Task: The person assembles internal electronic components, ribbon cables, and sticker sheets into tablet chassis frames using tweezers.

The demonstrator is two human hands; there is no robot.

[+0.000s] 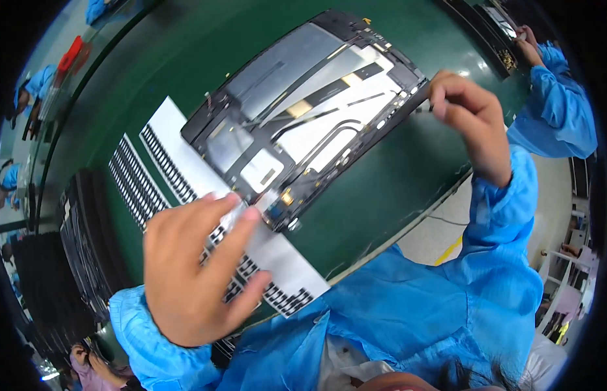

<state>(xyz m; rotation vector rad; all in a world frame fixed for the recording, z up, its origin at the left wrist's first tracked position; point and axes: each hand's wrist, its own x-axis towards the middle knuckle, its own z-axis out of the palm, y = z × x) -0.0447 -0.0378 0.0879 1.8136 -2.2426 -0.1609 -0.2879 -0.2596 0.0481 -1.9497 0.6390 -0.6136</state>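
An opened tablet-like device housing (329,124), dark-framed with silver and white inner plates, flat cables and small parts along its edge, lies slanted on the green table. White sheets (277,244) with rows of small black stickers lie beside its lower left end, partly under my left hand. My left hand (199,267) is open, its fingers stretched over a sheet, with the fingertips by the housing's near left corner. At the housing's right corner, my right hand (470,117) is closed, thumb and forefinger pinched together. A small dark bit shows at those fingertips, too small to name.
A stack of dark housings (88,247) stands at the left. More dark parts (479,32) lie at the far right, near a co-worker's hand (528,45) and blue sleeve. Other people in blue sit beyond the left edge of the green table (395,208).
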